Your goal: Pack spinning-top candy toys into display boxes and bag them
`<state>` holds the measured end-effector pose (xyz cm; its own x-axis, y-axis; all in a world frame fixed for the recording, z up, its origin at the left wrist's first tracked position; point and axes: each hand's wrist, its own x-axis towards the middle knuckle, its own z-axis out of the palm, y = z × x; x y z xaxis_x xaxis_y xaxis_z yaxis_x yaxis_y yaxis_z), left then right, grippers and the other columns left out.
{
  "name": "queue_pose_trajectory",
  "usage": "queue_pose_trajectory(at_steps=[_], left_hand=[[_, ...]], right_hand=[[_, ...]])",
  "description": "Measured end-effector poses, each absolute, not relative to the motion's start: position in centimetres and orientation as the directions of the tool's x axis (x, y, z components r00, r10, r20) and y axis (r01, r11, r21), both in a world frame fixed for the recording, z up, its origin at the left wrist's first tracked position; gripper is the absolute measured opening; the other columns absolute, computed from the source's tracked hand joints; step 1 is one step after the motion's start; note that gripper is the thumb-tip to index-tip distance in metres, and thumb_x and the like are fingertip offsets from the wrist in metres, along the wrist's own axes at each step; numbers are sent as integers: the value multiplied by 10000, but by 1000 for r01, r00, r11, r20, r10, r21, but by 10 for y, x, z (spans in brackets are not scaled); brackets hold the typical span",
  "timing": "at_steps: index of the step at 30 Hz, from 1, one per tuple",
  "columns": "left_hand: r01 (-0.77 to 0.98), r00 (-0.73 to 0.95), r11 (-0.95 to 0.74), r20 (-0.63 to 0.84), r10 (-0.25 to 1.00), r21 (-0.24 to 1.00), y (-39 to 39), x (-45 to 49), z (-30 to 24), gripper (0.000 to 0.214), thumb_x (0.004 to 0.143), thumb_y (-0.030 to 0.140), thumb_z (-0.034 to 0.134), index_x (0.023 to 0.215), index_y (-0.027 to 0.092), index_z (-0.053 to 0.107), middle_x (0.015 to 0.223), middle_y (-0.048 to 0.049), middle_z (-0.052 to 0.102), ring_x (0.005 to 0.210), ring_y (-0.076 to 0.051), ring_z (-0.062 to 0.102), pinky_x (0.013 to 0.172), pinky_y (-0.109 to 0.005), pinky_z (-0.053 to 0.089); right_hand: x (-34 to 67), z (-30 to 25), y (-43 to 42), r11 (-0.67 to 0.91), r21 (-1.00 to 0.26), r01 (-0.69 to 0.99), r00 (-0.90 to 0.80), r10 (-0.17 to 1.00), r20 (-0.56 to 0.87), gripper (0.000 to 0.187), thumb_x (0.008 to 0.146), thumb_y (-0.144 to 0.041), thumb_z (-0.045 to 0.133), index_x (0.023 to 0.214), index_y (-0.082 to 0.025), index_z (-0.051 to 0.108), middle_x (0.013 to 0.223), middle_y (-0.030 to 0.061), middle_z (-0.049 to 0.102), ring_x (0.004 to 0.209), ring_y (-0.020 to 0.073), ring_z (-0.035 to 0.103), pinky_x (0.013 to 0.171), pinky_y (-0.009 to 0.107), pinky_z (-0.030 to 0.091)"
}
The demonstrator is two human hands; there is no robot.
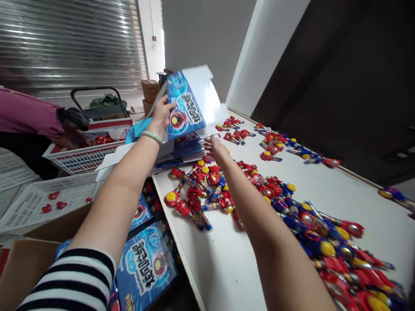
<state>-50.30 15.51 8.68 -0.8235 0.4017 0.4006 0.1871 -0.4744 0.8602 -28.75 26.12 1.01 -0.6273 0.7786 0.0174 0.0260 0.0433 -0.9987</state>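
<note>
My left hand [163, 113] grips the left edge of a blue printed cardboard box [186, 108], its white inner flaps standing open toward the right. Below it lies a stack of similar flat printed boxes [186, 144] at the table's far left edge. My right hand [215, 147] is by the right end of that stack, fingers stretched out and apart; I cannot tell whether they touch the cardboard. Many red and blue toys [194, 203] with yellow discs and tube-like handles are spread over the white table [223, 268] around and under my right arm.
A cardboard carton [39, 263] stands at lower left, near packed blue boxes [145, 263] beside the table. White plastic baskets [81, 153] hold red parts. Another person in a pink top [29, 112] bends over the farther basket. A cart [103, 110] stands behind.
</note>
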Motion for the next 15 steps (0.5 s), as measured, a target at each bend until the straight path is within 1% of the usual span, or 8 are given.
queue_pose_trajectory(at_steps=[2,5,7,8,10,12,14,15], left_hand=[[276,-772,-571,532,348,773,146,-499,112,258,739,128,714,974,202,635,946,-16,746,1039,-212,701,961,-340,578],[355,-675,-603,642,363,714,121,-462,134,254,817,201,697,1065,223,646,1064,-29,734,1164,-227,663,1019,-359,548],[393,-600,-611,695,396,687,105,-419,132,297,825,261,714,1111,223,643,1119,-34,722,1191,-237,651,1031,-365,539],[406,-559,-615,716,418,676,98,-394,126,330,818,295,728,1129,224,642,1134,-34,719,1185,-240,654,1028,-363,540],[415,-467,-616,738,487,670,84,-343,110,389,815,363,734,1168,229,641,1135,-35,724,1138,-240,677,1010,-356,552],[440,-362,-602,745,560,666,68,-295,94,417,846,407,694,1223,238,636,1127,-39,733,1071,-234,702,981,-349,570],[553,-239,-586,786,570,593,44,-258,90,386,876,400,660,1233,256,654,1079,-33,750,971,-214,727,930,-331,593],[633,-174,-589,834,523,502,30,-243,94,334,880,379,659,1197,277,682,1023,-21,760,902,-198,733,892,-316,604]], right_hand=[[-265,19,260,138,-990,-2,-612,783,111,282,827,-406,686,982,-171,706,1060,90,713,1053,223,653,984,396,509],[-215,46,268,437,-885,-158,-362,809,464,487,857,-438,631,1275,-194,577,1347,107,589,1276,207,540,1100,383,424],[-174,73,275,672,-725,-154,-165,706,689,655,829,-514,653,1386,-223,470,1443,119,501,1353,223,476,1116,418,407],[-152,86,276,742,-660,-116,-129,648,751,711,793,-551,687,1389,-234,463,1446,122,494,1365,240,465,1107,439,413],[-109,109,267,767,-639,-58,-213,615,759,698,745,-616,718,1301,-235,536,1347,122,567,1295,263,523,1038,453,462],[-65,120,242,706,-706,-49,-320,659,681,582,763,-665,674,1120,-208,625,1093,97,666,1078,251,628,887,417,528],[-20,123,206,661,-750,-24,-285,714,639,498,798,-665,631,959,-195,648,847,41,651,849,202,633,743,348,528],[5,122,185,670,-742,10,-202,728,655,465,811,-651,623,900,-195,642,771,15,617,769,175,603,694,315,506]])
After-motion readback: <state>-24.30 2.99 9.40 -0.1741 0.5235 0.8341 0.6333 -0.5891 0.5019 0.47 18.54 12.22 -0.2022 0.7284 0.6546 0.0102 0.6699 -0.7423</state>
